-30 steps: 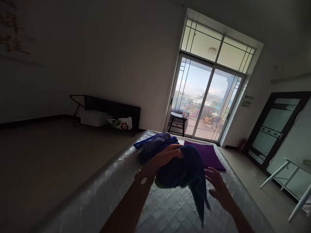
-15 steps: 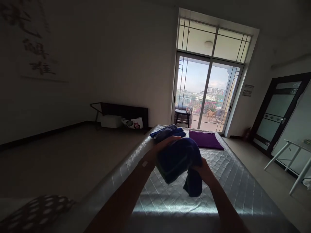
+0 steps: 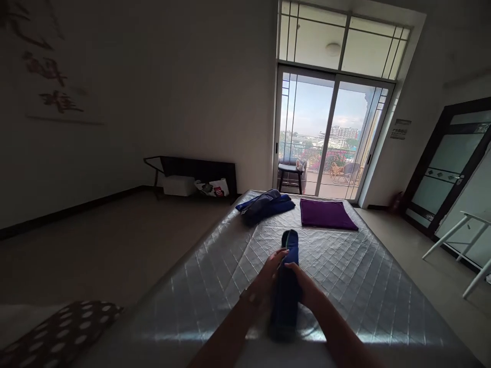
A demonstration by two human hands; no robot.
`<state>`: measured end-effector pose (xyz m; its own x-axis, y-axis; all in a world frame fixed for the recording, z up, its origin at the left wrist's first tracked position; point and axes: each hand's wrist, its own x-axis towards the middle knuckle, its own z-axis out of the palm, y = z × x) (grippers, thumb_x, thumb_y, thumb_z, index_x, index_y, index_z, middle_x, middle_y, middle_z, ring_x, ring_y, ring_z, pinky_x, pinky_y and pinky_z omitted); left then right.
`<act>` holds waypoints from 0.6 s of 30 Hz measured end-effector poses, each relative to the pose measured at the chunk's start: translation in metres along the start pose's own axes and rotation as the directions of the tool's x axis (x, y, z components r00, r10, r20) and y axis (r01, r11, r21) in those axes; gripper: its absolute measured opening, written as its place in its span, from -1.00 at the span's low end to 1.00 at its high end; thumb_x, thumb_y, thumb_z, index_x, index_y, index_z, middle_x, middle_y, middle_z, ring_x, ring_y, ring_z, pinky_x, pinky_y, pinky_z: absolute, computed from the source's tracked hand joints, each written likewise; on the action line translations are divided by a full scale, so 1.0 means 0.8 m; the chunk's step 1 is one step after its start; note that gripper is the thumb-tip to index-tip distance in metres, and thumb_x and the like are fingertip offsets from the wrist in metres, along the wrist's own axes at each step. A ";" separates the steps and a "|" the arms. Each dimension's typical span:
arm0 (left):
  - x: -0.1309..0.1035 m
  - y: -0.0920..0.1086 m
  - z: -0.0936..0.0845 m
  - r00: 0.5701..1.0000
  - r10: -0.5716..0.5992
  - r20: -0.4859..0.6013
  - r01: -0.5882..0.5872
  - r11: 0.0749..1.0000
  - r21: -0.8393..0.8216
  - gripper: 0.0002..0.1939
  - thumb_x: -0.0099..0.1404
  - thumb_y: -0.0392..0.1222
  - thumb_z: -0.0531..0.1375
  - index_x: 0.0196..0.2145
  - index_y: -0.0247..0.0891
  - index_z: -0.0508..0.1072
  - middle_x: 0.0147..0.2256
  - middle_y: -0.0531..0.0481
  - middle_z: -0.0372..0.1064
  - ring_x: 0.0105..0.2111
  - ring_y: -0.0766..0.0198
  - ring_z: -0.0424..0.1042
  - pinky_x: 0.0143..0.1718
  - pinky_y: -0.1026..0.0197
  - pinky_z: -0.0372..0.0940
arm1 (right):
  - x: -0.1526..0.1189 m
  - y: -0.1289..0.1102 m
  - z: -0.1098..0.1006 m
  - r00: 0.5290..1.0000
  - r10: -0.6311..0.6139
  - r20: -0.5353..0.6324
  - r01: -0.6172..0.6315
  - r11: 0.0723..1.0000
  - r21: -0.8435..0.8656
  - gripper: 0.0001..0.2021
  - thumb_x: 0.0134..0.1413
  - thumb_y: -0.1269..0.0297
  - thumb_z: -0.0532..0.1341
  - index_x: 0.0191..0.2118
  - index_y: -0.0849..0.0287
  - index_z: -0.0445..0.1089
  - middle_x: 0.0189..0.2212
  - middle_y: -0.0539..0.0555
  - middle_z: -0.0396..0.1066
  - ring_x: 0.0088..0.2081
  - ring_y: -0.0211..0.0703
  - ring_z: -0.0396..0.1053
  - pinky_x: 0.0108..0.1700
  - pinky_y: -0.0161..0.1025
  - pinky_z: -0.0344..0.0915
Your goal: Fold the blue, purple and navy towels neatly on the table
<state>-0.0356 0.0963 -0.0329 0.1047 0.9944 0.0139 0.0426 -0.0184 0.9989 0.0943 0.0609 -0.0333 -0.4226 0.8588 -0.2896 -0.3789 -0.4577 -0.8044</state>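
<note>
A dark blue folded cloth forms a long narrow strip over the near middle of the quilted mattress. My left hand is closed on its left side, fingers curled over the top. From the right, my right hand grips the same cloth, thumb on top. The cloth's far end sticks out beyond my fingers, and its near end is blurred. Farther back on the mattress lie a heap of blue and grey clothes and a purple cloth spread flat.
A dark bench with a white box and a printed bag stands by the wall. Sliding glass doors are at the back. At right are a white stool and a dark-framed door. Dotted fabric lies lower left.
Both hands have come down and closer together. The blue cloth, bent over and hanging loosely before, now runs as a straight narrow strip between them. The view has shifted slightly.
</note>
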 end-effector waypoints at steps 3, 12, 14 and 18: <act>0.005 -0.017 0.001 0.991 -0.130 0.025 0.132 0.968 -0.215 -0.35 0.12 0.11 0.30 0.09 -0.26 0.37 -0.24 -0.06 0.51 -0.22 0.17 0.52 -0.16 0.15 0.39 | 0.005 0.005 -0.008 0.995 -0.066 -0.074 0.047 0.972 -0.231 -0.72 -0.01 0.03 0.32 -0.34 0.15 0.45 -0.51 -0.03 0.43 -0.46 -0.21 0.36 -0.35 -0.28 0.31; -0.006 -0.003 -0.003 0.997 -0.037 0.068 0.061 0.921 -0.386 -0.41 -0.05 -0.14 0.46 -0.03 -0.21 0.45 -0.07 -0.09 0.43 -0.15 0.19 0.46 -0.13 0.19 0.33 | -0.027 -0.031 -0.017 0.887 -0.339 -0.312 -0.240 0.237 -0.941 -0.49 0.19 -0.19 0.13 -0.09 0.19 0.46 -0.24 0.19 0.55 -0.11 0.06 0.50 -0.15 -0.18 0.29; -0.010 0.000 -0.002 0.992 -0.056 0.115 0.097 0.915 -0.391 -0.41 -0.01 -0.15 0.45 -0.01 -0.18 0.43 -0.09 -0.07 0.41 -0.17 0.22 0.46 -0.16 0.21 0.33 | -0.053 -0.032 -0.015 0.840 -0.408 -0.359 -0.322 0.157 -0.934 -0.46 0.23 -0.15 0.09 0.08 0.19 0.36 -0.18 0.21 0.54 -0.08 0.08 0.50 -0.13 -0.15 0.30; -0.014 0.001 0.000 0.975 -0.046 0.215 0.106 0.955 -0.278 -0.35 0.03 -0.11 0.43 0.07 -0.17 0.36 -0.17 -0.02 0.40 -0.22 0.25 0.45 -0.20 0.22 0.33 | -0.102 0.008 -0.013 0.811 -0.516 -0.277 -0.203 0.196 -0.959 -0.54 0.17 -0.08 0.17 0.10 0.04 0.31 -0.18 0.08 0.49 -0.16 -0.02 0.50 -0.18 -0.19 0.33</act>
<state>-0.0366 0.0852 -0.0323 0.3142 0.9484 -0.0420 -0.2240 0.1171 0.9675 0.1351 -0.0096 -0.0204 0.0805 0.9961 0.0362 0.8016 -0.0431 -0.5963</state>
